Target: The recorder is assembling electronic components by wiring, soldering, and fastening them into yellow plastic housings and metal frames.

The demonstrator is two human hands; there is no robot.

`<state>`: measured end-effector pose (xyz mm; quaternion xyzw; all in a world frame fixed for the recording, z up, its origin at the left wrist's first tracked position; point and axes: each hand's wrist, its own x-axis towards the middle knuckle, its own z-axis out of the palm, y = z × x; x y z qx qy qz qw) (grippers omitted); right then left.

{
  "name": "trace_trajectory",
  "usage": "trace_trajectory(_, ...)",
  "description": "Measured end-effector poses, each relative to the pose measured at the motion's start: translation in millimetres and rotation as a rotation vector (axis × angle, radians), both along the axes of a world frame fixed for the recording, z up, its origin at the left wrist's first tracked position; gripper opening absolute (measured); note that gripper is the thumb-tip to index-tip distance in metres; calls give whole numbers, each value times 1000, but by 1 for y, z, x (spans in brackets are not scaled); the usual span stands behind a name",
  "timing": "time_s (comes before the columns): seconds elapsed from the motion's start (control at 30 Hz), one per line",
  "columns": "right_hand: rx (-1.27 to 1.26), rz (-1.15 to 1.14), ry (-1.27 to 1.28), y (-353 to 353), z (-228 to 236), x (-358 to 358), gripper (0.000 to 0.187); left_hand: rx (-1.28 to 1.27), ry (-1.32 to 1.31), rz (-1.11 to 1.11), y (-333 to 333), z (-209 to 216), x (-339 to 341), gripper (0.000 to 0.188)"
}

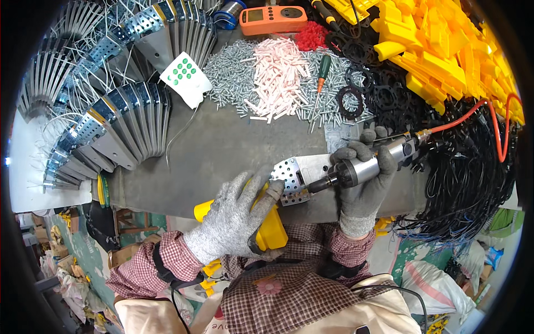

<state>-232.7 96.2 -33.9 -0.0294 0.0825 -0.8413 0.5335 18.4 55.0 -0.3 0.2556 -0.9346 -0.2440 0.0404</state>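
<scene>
In the head view, at the near edge of the worktop point(222, 145), a yellow part point(271, 231) is held by the curled left hand point(236, 214), beside a holed silver plate point(288, 175). A silver, dark-nosed tool point(360, 171) is gripped by the wrapped right hand point(364, 181); its long axis is slanted, nose pointed leftward at the plate.

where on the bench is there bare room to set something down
Bare grey bench shows between the metal brackets and the left hand, up to the pink pile. Crowded: the far side, under screws, and the right, with yellow parts and black cables.
</scene>
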Motion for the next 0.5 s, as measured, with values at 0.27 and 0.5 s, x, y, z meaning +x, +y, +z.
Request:
trace_trajectory(0.27,172,-124,197,3,3,4,38,-56,-261,43,12,30,-26,111)
trace_trajectory(0.5,409,43,763,21,60,-67,56,-26,-163,128,-35,34,-95,65)
